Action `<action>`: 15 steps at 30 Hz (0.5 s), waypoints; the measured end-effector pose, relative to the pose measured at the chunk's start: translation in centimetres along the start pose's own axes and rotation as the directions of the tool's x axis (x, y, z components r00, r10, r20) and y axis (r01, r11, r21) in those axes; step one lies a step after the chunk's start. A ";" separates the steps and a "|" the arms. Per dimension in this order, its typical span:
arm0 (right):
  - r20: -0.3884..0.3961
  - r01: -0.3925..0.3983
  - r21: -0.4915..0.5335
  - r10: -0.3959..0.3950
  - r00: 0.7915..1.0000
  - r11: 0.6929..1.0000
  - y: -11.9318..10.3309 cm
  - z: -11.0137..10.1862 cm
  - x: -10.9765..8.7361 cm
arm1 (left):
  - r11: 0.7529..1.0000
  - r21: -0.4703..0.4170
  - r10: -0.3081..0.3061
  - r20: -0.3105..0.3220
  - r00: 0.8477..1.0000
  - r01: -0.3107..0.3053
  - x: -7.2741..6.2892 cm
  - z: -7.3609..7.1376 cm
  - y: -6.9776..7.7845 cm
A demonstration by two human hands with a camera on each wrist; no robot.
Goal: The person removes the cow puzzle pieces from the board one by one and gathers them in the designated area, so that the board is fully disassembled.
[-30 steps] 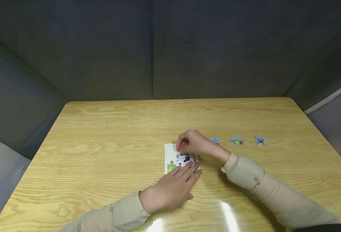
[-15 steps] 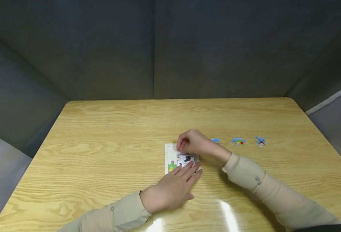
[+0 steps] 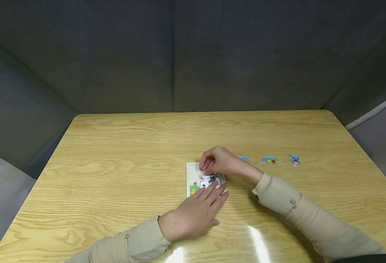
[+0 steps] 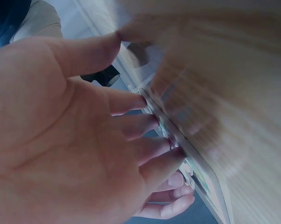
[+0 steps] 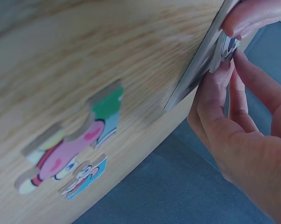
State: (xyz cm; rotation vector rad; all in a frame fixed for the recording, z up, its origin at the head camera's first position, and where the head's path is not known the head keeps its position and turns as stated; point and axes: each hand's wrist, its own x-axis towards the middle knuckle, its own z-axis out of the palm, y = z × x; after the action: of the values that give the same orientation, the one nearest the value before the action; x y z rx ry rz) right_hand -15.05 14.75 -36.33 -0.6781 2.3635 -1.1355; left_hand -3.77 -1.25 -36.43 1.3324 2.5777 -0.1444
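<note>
A small jigsaw board [image 3: 192, 171] with a pale frame lies on the table between my hands. My left hand [image 3: 194, 217] rests across its near side with fingers straight, their tips on the board in the left wrist view. My right hand [image 3: 220, 160] is over the board's far side. Its thumb and fingers pinch a black-and-white spotted puzzle piece [image 3: 207, 179], seen edge-on as a spotted puzzle piece [image 5: 229, 48] in the right wrist view. A green puzzle piece [image 3: 193, 188] with a yellow figure sits in the board's near left corner. My left fingers hide the near right part.
To the right lie loose puzzle pieces: one with a red spot [image 3: 270, 160], a blue one [image 3: 294, 160] farther right, and one [image 3: 244, 158] partly behind my right wrist. The right wrist view shows a pink-and-green piece [image 5: 72, 144]. Dark panels [image 3: 193, 73] stand behind the table [image 3: 124, 146].
The spotted piece has shifted and tilted slightly under my right fingertips. Both hands stay in almost the same place; the left has not moved visibly.
</note>
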 end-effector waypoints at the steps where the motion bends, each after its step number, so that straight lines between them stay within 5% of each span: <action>1: 0.001 0.001 0.000 -0.001 1.000 1.000 0.0 0.0 0.0 | 1.000 0.000 -0.001 -0.002 1.000 0.001 0.0 0.0 0.0; 15: -0.002 0.018 0.011 -0.018 1.000 1.000 0.0 0.0 0.0 | 1.000 0.024 -0.003 0.011 1.000 0.003 0.1 0.1 0.0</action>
State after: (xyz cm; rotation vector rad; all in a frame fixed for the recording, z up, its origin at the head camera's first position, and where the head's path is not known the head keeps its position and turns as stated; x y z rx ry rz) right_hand -15.02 14.77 -36.32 -0.6963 2.3552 -1.1562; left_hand -3.82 -1.18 -36.54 1.3316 2.5768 -0.1833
